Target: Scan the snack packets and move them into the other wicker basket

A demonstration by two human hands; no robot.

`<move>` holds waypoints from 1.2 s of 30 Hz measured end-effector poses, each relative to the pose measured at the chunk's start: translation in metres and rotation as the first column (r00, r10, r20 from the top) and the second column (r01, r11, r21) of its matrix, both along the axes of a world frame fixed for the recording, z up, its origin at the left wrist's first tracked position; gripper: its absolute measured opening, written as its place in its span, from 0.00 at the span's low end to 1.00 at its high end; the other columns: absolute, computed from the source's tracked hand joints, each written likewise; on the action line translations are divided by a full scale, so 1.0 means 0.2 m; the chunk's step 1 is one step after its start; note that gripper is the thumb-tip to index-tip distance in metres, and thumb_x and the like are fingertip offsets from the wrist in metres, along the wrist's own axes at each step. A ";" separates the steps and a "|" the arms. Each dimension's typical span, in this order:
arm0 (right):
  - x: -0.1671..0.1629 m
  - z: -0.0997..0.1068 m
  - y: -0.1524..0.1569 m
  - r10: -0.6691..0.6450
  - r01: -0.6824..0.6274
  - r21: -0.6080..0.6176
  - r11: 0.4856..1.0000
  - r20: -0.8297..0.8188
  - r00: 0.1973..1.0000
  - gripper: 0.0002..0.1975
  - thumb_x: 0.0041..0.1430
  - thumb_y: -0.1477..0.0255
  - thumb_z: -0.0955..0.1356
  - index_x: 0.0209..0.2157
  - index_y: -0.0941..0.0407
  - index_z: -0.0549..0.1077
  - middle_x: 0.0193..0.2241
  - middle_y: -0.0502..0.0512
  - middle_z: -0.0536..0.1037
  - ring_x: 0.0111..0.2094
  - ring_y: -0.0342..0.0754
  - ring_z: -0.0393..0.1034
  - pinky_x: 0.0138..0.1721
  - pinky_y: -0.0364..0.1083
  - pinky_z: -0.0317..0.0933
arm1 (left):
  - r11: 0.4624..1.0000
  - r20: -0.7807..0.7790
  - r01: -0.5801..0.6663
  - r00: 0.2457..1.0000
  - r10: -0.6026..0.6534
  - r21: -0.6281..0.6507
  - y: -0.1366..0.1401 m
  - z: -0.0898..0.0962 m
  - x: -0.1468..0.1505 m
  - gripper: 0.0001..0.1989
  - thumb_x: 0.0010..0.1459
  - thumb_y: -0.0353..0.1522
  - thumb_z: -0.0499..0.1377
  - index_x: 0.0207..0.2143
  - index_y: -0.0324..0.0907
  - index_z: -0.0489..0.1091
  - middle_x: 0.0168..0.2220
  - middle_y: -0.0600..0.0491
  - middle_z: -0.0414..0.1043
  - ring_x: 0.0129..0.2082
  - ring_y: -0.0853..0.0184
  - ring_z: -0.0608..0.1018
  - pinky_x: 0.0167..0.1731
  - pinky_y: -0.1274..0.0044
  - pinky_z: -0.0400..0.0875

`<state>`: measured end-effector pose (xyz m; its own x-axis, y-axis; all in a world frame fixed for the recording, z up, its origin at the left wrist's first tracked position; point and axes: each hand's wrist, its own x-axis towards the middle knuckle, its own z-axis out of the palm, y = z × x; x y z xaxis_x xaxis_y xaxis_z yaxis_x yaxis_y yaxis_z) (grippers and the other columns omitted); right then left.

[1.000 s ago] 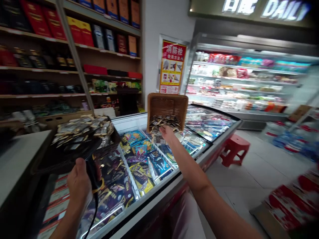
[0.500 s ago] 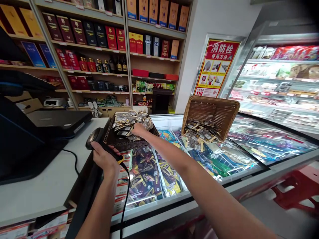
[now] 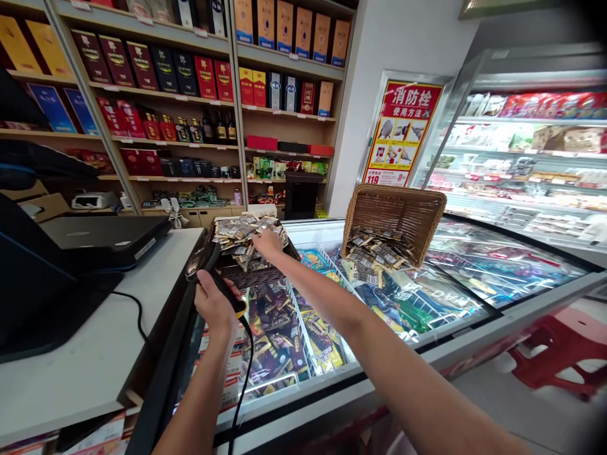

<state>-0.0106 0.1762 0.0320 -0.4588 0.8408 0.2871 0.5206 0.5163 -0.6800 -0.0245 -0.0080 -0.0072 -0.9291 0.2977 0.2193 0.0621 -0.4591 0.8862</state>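
Note:
My left hand [image 3: 217, 306] is wrapped round the grip of a black barcode scanner [image 3: 207, 260], whose head points up and left. From its yellow-ringed end a cable runs down. A dark woven basket [image 3: 253, 277] stands at the far end of the freezer, heaped with small shiny snack packets [image 3: 233, 229]. My right hand [image 3: 268, 242] reaches into this heap, fingers curled down and closed on a packet there; the fingertips are partly hidden. To the right, a tipped brown wicker basket [image 3: 396, 205] holds more such packets, some spilling onto the glass.
Under both baskets lies a glass-topped freezer [image 3: 279, 354] full of bagged goods. A white counter [image 3: 76, 341] with a black machine [image 3: 104, 237] is on the left. Shelves of boxed bottles line the back. A red stool [image 3: 559, 354] stands at the right.
The scanner in my left hand has moved right and turned more upright, closer to the dark basket. My right hand stays among the packets, which have shifted slightly under it.

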 end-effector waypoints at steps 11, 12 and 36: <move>0.92 -0.20 0.02 -0.308 0.013 -0.381 0.924 -0.727 0.614 0.12 0.74 0.56 0.65 0.41 0.49 0.66 0.24 0.45 0.73 0.25 0.49 0.77 0.29 0.45 0.69 | 0.922 -0.078 0.360 0.925 -0.373 -0.141 0.03 -0.04 0.14 0.35 0.52 0.68 0.61 0.33 0.45 0.66 0.20 0.57 0.70 0.15 0.67 0.72 0.13 0.77 0.63; 0.95 -0.24 0.02 -0.333 0.002 -0.415 0.910 -0.727 0.600 0.12 0.73 0.56 0.66 0.41 0.49 0.67 0.22 0.45 0.72 0.24 0.50 0.76 0.29 0.46 0.69 | 0.897 -0.079 0.407 0.902 -0.425 -0.173 0.03 -0.05 0.15 0.34 0.53 0.67 0.62 0.34 0.45 0.66 0.20 0.57 0.70 0.15 0.66 0.72 0.13 0.77 0.62; 1.11 -0.41 0.14 -0.426 0.209 -0.382 0.900 -0.673 0.605 0.12 0.74 0.58 0.64 0.44 0.50 0.73 0.21 0.45 0.70 0.21 0.48 0.68 0.27 0.46 0.61 | 0.495 -0.130 0.550 0.571 -0.810 -0.672 0.04 -0.18 0.16 0.32 0.54 0.65 0.59 0.23 0.46 0.71 0.13 0.49 0.69 0.12 0.64 0.68 0.15 0.75 0.58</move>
